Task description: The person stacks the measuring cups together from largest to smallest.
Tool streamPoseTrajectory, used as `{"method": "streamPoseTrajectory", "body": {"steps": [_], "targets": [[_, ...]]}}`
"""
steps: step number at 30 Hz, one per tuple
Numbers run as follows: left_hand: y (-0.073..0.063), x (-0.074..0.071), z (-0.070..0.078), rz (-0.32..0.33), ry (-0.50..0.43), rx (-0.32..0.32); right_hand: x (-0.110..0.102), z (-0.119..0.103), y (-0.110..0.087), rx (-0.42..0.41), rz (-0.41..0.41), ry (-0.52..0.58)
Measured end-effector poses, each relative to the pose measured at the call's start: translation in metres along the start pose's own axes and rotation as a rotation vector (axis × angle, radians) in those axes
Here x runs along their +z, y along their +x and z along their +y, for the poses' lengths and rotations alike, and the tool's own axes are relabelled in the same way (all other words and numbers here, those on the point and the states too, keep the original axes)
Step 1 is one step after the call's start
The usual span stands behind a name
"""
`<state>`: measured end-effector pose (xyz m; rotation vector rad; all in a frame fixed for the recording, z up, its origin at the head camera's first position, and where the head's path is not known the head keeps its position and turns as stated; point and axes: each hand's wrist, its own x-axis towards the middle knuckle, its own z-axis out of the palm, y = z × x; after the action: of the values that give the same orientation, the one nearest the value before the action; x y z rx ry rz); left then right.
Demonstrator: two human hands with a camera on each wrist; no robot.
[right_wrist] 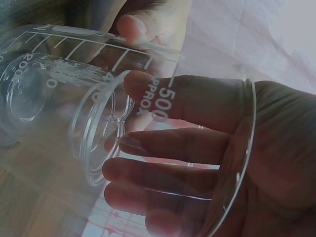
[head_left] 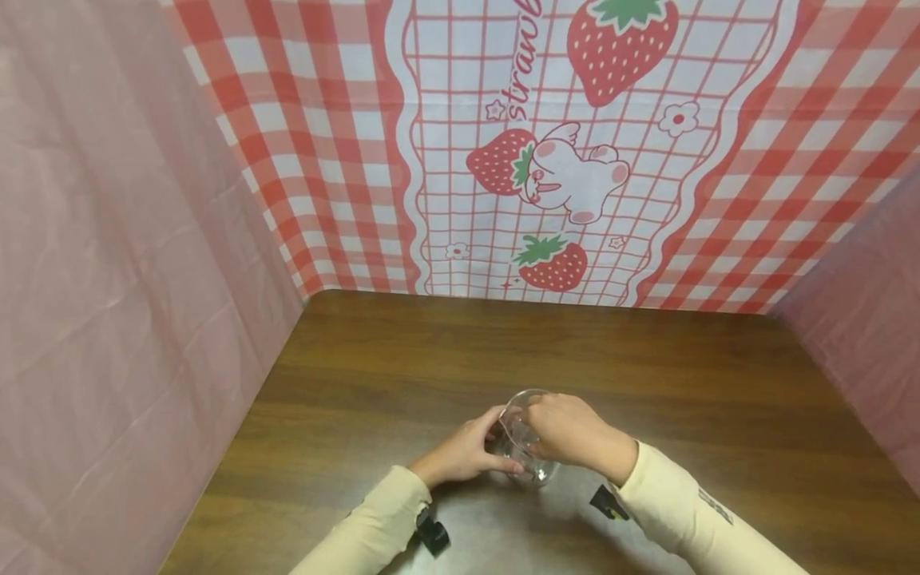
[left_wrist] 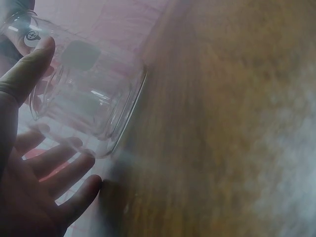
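A large clear glass beaker (head_left: 541, 473) with white graduation marks is at the front middle of the wooden table. Inside it sits a smaller glass beaker (right_wrist: 90, 143), near the base of the larger one. My left hand (head_left: 463, 451) holds the large beaker from the left side, its thumb against the front wall and its fingers around the back. Through the mouth of the large beaker reaches my right hand (head_left: 571, 431). Its thumb and fingers are around the small beaker's rim, as the right wrist view shows through the glass.
Brown wooden tabletop (head_left: 345, 375) surrounds the beakers. A red-and-white checked cloth (head_left: 345, 160) with strawberries hangs along the back edge. Pink cloth walls (head_left: 144, 279) stand on both sides. Black wrist cameras (head_left: 432, 533) hang under the cream sleeves.
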<state>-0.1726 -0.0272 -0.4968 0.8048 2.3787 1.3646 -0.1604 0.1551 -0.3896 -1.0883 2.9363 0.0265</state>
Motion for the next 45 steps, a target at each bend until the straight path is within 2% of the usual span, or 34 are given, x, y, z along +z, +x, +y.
{"method": "streamPoseTrajectory", "body": {"steps": [9,16,26,37,45], "targets": [[0.0,0.0,0.001,0.001,0.003,0.002,-0.001,0.0,0.0,0.015,-0.015,0.007],[-0.001,0.0,0.002,-0.008,0.0,-0.02,0.001,0.001,-0.001,-0.004,0.022,0.026],[-0.001,-0.002,0.003,-0.017,0.028,-0.037,-0.003,0.003,-0.002,-0.007,0.038,0.121],[-0.001,-0.001,0.004,-0.016,0.034,-0.027,-0.006,0.009,-0.004,-0.008,0.122,0.236],[-0.001,-0.002,0.003,-0.025,0.036,0.001,-0.009,0.015,-0.006,-0.003,0.193,0.257]]}}
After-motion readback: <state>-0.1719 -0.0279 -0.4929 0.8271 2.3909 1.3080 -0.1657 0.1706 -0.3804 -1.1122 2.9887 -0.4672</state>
